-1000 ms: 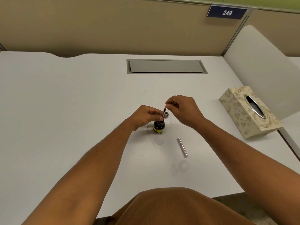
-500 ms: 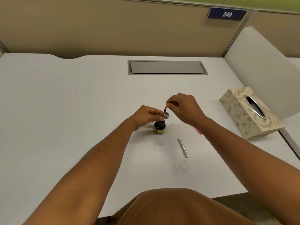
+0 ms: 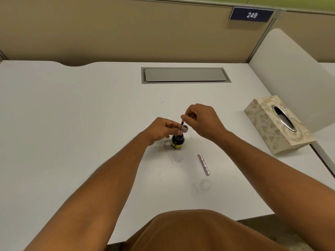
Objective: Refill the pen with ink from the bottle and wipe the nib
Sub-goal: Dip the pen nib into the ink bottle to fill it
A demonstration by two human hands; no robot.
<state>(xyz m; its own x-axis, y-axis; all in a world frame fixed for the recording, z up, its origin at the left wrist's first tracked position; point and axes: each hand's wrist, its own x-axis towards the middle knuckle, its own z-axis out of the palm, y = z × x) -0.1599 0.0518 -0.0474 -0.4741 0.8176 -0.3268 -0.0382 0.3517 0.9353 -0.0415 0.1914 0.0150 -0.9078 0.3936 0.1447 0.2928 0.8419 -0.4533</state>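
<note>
A small dark ink bottle (image 3: 177, 141) with a yellow label stands open on the white desk (image 3: 72, 124). The pen's inner section (image 3: 182, 125), thin with a red top end, stands nib-down in the bottle's mouth. My left hand (image 3: 163, 130) pinches the pen's lower part just above the bottle. My right hand (image 3: 204, 120) pinches the red top end with thumb and fingertips. The bottle's cap (image 3: 185, 128) lies just behind the bottle. The silver pen barrel (image 3: 204, 164) lies loose on the desk to the front right.
A patterned tissue box (image 3: 277, 124) sits at the right side of the desk. A grey cable hatch (image 3: 185, 75) is set into the desk at the back. Beige partition walls close the back and right. Faint smudges mark the desk in front of the bottle.
Almost nothing has moved: both hands stay on the pen in the bottle, and my right hand's fingers have shifted only slightly at the red end.
</note>
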